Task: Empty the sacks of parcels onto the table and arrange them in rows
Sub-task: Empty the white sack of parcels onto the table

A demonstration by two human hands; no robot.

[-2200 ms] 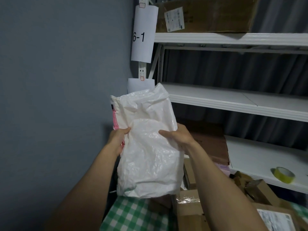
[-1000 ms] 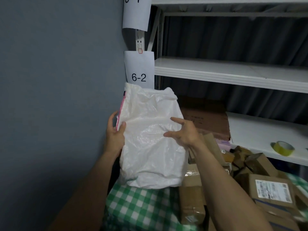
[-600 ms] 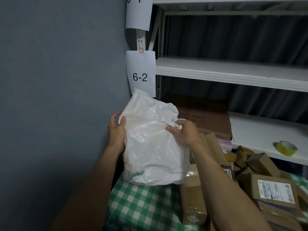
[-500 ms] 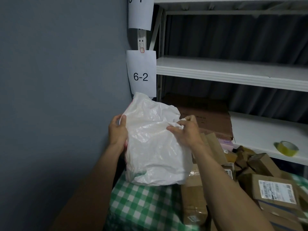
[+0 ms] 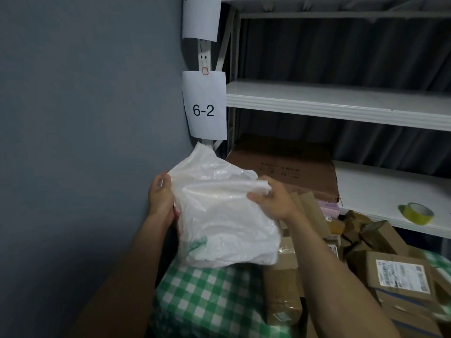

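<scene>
Both our hands are on one white plastic bag (image 5: 224, 220), held up over the corner of the checked table (image 5: 207, 301).

Our left hand (image 5: 161, 198) grips the bag's left edge, thumb in front and fingers tucked behind. Our right hand (image 5: 273, 203) pinches a bunched fold at the top right corner. The bag hangs crumpled between them, just above the green-and-white cloth, with a pink-red strip down its left side and a bit of green print low down. We honestly can't tell what's inside, as the plastic is too cloudy. To the right, the table holds a jumbled pile of brown cardboard parcels (image 5: 400, 276), some with white shipping labels. Behind it a white shelf rack (image 5: 341, 103) has a "6-2" sign (image 5: 203, 106) on its post, a flat brown carton (image 5: 283, 167) on the lower shelf and a yellow tape roll (image 5: 417, 213) further right.
</scene>
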